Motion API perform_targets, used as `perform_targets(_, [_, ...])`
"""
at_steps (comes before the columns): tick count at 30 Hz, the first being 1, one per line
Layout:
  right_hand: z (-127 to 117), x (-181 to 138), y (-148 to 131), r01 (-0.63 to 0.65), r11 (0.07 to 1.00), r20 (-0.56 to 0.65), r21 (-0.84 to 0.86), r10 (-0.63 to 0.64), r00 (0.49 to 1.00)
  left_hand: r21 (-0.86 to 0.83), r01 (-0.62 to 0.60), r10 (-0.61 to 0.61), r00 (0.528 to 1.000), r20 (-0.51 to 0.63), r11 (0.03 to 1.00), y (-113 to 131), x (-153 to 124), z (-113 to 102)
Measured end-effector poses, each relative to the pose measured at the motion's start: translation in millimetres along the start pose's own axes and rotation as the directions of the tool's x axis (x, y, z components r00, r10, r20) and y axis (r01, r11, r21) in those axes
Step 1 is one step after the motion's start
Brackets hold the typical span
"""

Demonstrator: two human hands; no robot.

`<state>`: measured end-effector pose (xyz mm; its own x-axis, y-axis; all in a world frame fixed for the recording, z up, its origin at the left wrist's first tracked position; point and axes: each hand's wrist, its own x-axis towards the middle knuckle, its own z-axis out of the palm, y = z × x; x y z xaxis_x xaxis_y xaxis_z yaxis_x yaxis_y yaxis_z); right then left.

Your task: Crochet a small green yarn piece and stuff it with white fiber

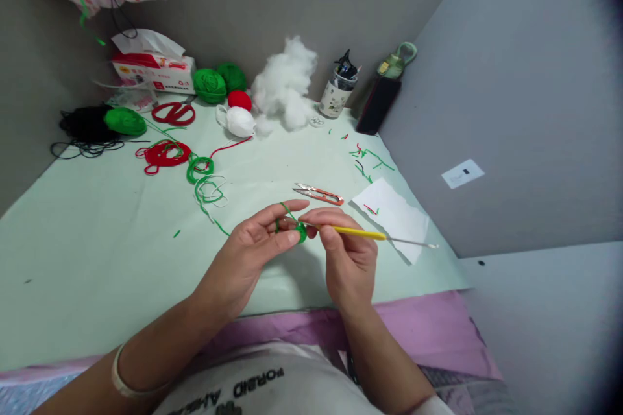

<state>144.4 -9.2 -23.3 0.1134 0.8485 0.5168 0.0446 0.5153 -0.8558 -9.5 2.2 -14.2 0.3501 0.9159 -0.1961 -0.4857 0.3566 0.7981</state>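
Observation:
A small green crochet piece (302,232) is pinched between the thumb and fingers of my left hand (260,233). Green yarn runs over the raised left index finger and trails back across the table. My right hand (348,249) grips a yellow-handled crochet hook (360,232) like a pen. One end of the hook meets the green piece, though its tip is hidden there; the other metal end sticks out to the right. Just beyond my hands lie orange thread snips (318,194).
Loose red yarn (168,154), yarn balls (210,85), red scissors (174,113) and a tissue box (154,72) occupy the left and back. White stuffing (287,84), a pen cup (337,94) and a dark bottle (380,100) stand by the wall. Torn paper (396,220) and yarn scraps lie right.

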Motion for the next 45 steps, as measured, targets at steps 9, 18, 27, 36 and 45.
perform_targets(9, [-5.7,-11.0,-0.1,0.283,0.855,0.133,-0.434,-0.249,0.959,-0.122,0.120,-0.117,0.993,0.030,0.985,-4.9,4.2,-2.8])
perform_targets(18, [-3.3,-0.9,2.7,-0.143,0.983,-0.005,0.114,0.144,0.990,-0.028,0.050,-0.049,0.999,0.018,0.998,-0.3,1.3,-1.4])
perform_targets(27, [-9.2,2.0,4.5,-0.198,0.963,0.020,0.180,0.198,0.980,0.038,0.030,-0.028,0.999,-0.039,0.999,1.7,-1.5,-0.7])
perform_targets(36, [-8.5,-8.2,-9.8,0.100,0.976,0.059,-0.192,-0.090,0.994,0.251,-0.108,0.138,0.985,-0.107,0.962,-0.5,-6.7,-1.2])
perform_targets(45, [-4.7,-16.3,4.7,0.443,0.689,0.210,-0.573,-0.399,0.893,-0.125,0.102,-0.108,0.993,-0.046,0.987,-5.2,-2.4,2.1])
